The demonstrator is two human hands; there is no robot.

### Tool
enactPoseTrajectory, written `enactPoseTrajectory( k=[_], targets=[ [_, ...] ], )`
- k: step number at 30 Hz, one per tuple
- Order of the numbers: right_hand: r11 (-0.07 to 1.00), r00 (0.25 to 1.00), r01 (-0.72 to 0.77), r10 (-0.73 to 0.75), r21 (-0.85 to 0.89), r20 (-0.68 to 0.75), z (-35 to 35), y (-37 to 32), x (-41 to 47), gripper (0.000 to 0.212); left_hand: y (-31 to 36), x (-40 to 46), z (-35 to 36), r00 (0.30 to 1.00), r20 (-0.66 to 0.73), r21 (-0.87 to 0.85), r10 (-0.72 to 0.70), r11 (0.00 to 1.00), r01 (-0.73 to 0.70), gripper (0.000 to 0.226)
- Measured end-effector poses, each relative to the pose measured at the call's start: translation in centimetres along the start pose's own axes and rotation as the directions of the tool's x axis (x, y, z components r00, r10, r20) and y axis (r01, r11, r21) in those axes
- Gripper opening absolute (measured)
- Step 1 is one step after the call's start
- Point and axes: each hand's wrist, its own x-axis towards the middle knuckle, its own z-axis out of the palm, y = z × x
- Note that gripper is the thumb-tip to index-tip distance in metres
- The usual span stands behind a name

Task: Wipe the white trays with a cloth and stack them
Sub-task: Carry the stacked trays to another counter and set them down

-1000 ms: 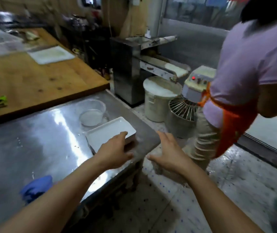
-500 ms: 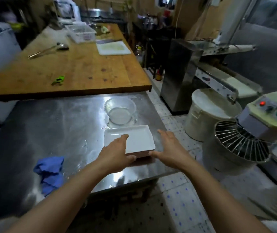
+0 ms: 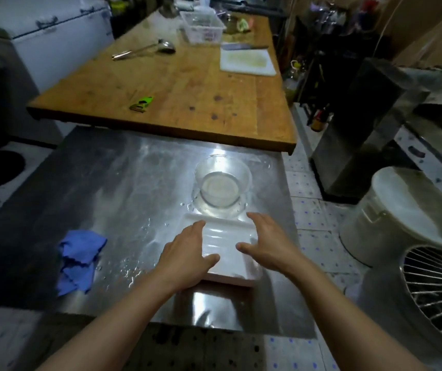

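Reaching over the steel worktop (image 3: pixel 123 183), both hands meet at the white tray (image 3: pixel 225 253), which lies flat near the worktop's front right part, just in front of a clear glass bowl (image 3: pixel 222 184). The left hand (image 3: pixel 185 255) rests on the tray's left side, its fingers (image 3: pixel 195 231) straight and close together along the left rim and the thumb laid across the inner surface. The right hand (image 3: pixel 265 245) is over the tray's right edge with its fingers spread wide and relaxed and the thumb pointing inward; whether it touches the tray or hovers just above it cannot be told. Neither hand curls round anything.

The bowl holds a little clear liquid, and water drops and a wet sheen lie on the steel around it and to the tray's left. A crumpled blue cloth (image 3: pixel 79 257) lies on the worktop well to the left of the tray, apart from both hands.

Behind stands a higher wooden worktop (image 3: pixel 187 87) carrying a green peeler-like tool (image 3: pixel 141 103), a metal ladle (image 3: pixel 145 50), a white cutting board (image 3: pixel 246 61) with a knife just behind it, and a clear plastic basket (image 3: pixel 203 29) with a red-printed label too blurred to read. On the floor at right stand a white lidded bucket (image 3: pixel 399 210) and a wire guard (image 3: pixel 439 290) of a machine.
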Motion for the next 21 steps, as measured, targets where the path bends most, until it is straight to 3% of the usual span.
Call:
enactPoseTrajectory(
  k=[6, 9, 12, 18, 21],
  targets=[
    [0.986, 0.982, 0.167, -0.167, 0.009, 0.093, 0.8, 1.7, 4.8, 0.071, 0.8, -0.5, 3.4, 0.948, -0.169, -0.11, -0.27, 0.961, 0.254, 0.079],
    [0.97, 0.958, 0.243, -0.239, -0.004, 0.158, 0.9, 2.5, 6.5, 0.066, 2.0, -1.2, 4.8, 0.866, -0.265, -0.212, -0.424, 0.902, 0.377, 0.072],
    [0.959, 0.933, 0.284, -0.279, 0.013, 0.228, 0.8, 2.9, 8.2, 0.06, 3.0, -1.9, 6.2, 0.739, -0.319, -0.309, -0.594, 0.802, 0.511, 0.069],
    [0.942, 0.882, 0.336, -0.303, -0.029, 0.36, 1.9, 2.9, 11.1, 0.027, 4.0, -1.0, 9.3, 0.52, -0.091, -0.622, -0.849, 0.456, 0.637, 0.074],
    [0.922, 0.877, 0.371, -0.31, -0.108, 0.367, 2.5, 3.3, 11.8, 0.026, 4.1, 0.2, 10.9, 0.499, 0.054, -0.757, -0.865, 0.291, 0.585, 0.065]
  ],
)
